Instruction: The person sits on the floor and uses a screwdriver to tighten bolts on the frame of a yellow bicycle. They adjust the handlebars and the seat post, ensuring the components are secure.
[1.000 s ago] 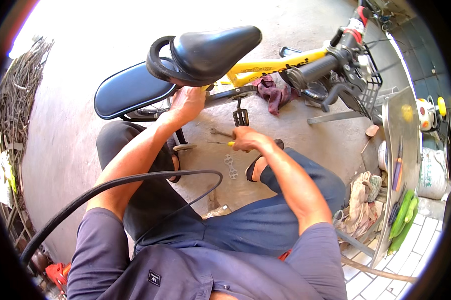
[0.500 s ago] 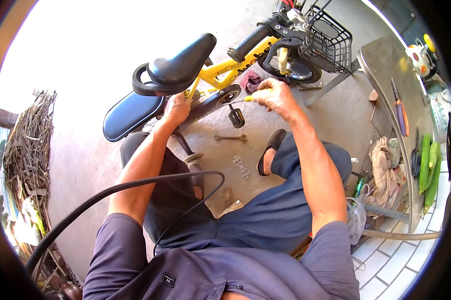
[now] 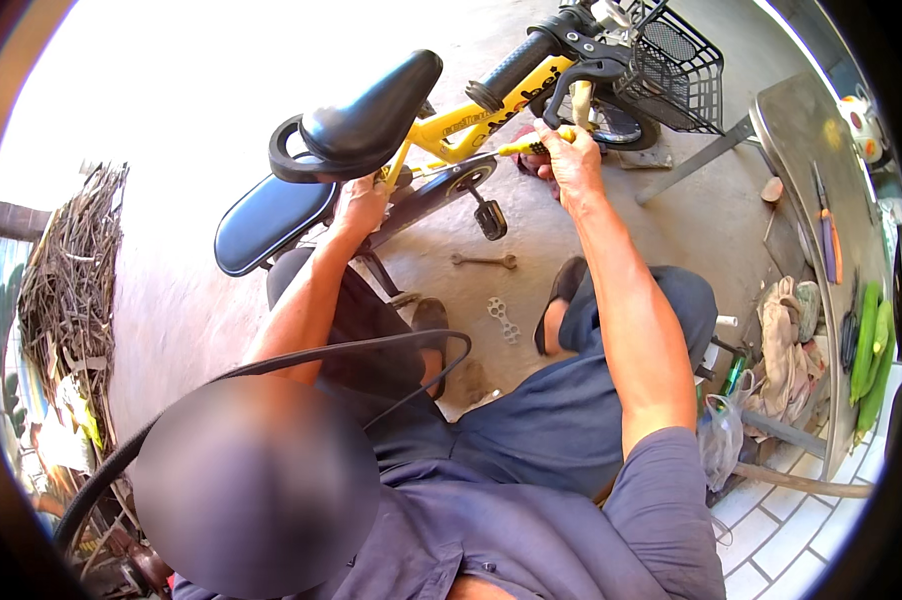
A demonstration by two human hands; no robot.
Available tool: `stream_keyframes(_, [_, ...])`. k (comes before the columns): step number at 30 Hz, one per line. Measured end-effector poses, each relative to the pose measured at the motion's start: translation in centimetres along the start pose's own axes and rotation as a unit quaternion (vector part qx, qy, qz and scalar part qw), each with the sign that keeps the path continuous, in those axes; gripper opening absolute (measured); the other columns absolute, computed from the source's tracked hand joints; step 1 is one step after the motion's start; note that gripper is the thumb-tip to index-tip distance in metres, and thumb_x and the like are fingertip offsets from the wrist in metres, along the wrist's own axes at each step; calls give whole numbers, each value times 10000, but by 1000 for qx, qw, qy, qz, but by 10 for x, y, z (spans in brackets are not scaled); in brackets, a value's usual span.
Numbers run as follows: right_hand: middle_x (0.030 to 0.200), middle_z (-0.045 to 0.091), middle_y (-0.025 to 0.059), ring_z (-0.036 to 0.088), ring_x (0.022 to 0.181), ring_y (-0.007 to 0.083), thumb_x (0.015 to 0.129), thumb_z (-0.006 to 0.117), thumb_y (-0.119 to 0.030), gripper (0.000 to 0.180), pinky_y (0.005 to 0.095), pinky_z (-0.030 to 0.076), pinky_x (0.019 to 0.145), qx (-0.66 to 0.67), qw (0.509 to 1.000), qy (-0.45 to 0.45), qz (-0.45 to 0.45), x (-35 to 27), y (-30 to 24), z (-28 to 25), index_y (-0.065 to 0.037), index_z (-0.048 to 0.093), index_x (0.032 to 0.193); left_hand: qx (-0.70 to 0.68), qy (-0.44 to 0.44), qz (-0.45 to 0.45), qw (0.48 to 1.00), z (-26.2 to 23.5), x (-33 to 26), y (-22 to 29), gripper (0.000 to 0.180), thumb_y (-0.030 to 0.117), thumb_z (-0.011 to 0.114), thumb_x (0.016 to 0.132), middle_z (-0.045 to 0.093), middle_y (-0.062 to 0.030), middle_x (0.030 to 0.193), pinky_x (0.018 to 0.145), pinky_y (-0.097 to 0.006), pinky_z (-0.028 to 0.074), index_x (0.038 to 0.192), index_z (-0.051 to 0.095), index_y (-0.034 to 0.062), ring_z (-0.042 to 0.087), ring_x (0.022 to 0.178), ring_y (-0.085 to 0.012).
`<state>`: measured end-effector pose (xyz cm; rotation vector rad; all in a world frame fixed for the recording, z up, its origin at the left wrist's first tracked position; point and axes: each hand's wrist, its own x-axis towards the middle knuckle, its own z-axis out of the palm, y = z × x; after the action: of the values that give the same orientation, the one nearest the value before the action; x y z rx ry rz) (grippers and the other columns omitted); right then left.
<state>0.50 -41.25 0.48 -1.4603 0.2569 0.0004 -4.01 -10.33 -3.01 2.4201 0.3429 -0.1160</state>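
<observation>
Yellow-handled screwdriver point(image 3: 527, 146) clenched in right hand point(image 3: 571, 160) near handlebar point(image 3: 516, 68); left hand point(image 3: 359, 205) gripping yellow bicycle frame point(image 3: 441, 125). Risk: tip slipping, frame tilting.

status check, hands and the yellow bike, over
Left hand gripping yellow bike frame under the black saddle. Right hand shut on yellow-handled tool. Wrench loose on floor.

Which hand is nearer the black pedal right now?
Left. The left hand rests on the frame beside the crank, a short way from the pedal; the right hand is higher, holding a yellow-handled tool.
</observation>
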Motion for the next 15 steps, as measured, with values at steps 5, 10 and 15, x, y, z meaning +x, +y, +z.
stream_keyframes(5, [740,665,103,642,505,162,906,663,-348,405,249,466,359,37,998,46,23,31,60,1,40,577,988,26,48,-42,998,10,5,-7,428,203,518,894,675,-189,751,683,-343,535,1293,591,69,674,571,-211])
stream_keyframes(10, [722,664,111,629,480,160,953,583,-370,422,267,497,369,69,991,67,91,44,85,20,51,608,933,-15,108,-111,988,12,6,-15,303,285,467,937,656,-99,619,529,-369,529,1005,667,68,654,517,-207])
stream_keyframes(15, [719,662,109,628,502,156,986,525,-356,419,259,521,412,103,980,45,162,43,94,35,48,599,905,-34,111,-98,988,10,6,-21,350,168,530,928,692,-109,749,592,-299,529,1255,628,92,645,512,-154])
